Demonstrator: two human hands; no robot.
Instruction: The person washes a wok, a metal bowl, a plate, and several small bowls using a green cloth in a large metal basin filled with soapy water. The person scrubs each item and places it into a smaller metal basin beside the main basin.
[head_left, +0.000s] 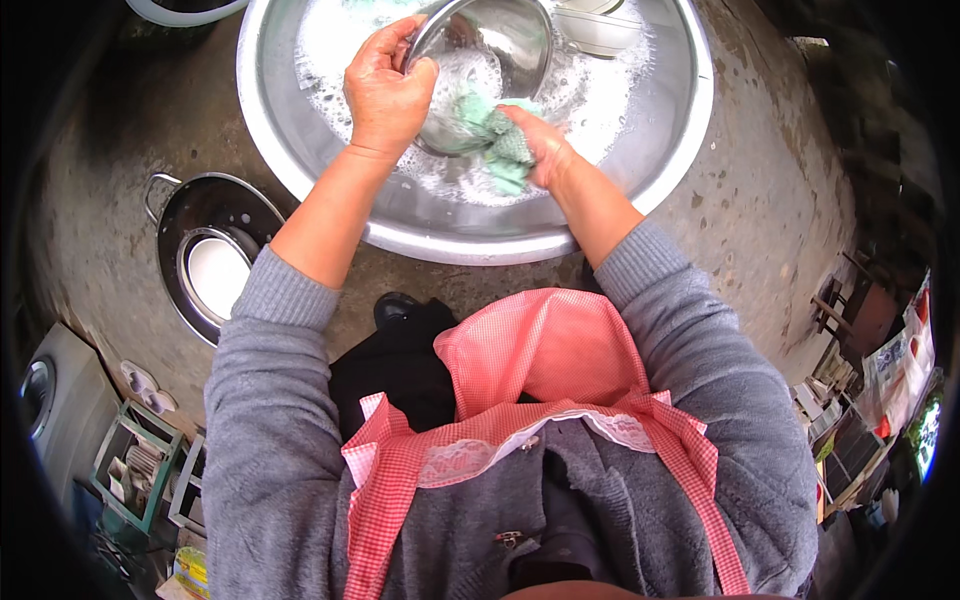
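Observation:
A large metal basin (480, 247) with foamy water stands before me. My left hand (391, 86) grips the left rim of a shiny steel bowl (517, 45), which is tilted in the suds. Bunched in my right hand (536, 142) is a wet green cloth (510, 150), held against the bowl's lower edge and partly blurred. White bowls with thin dark rims (598, 31) lie in the foam to the right of the steel bowl.
On the concrete floor at left is a dark two-tone pan (174, 277) holding a metal bowl and a white bowl (217, 277). A washing machine (67, 390) and a green-framed rack (101, 457) stand lower left. Shelves and plastic bags (896, 375) are at far right.

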